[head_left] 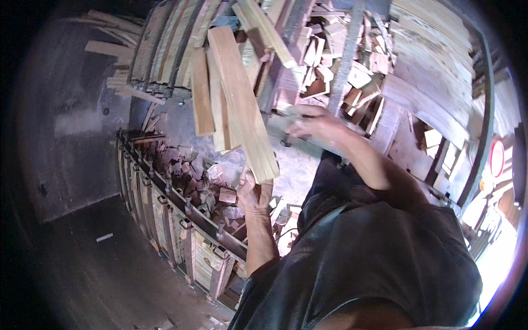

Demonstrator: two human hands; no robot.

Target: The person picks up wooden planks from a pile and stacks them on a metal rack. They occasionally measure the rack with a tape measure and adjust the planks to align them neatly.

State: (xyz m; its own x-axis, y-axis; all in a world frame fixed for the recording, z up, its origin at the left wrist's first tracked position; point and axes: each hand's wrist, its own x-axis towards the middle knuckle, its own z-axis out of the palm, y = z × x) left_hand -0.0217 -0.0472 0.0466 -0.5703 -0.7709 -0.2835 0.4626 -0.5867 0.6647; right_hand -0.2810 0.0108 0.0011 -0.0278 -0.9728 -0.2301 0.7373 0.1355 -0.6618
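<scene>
A long, pale wooden board (239, 93) slants up and away from me, its near end gripped in my left hand (254, 192). My left fingers are closed around that end, partly hidden by the wood. Beneath and beside the board lie other wooden strips (202, 93), pointing the same way. To the right of the board is my right hand (312, 122), apart from it and blurred by motion. Its fingers are smeared, and whether they hold anything does not show.
Wood offcuts (322, 60) lie heaped at the far right, beside a metal bar (347, 55). Clamped planks (176, 44) stand at the far left. A clamp rack (170, 225) runs along the left, next to more scraps (190, 170). A plank stack (434, 49) sits at the right.
</scene>
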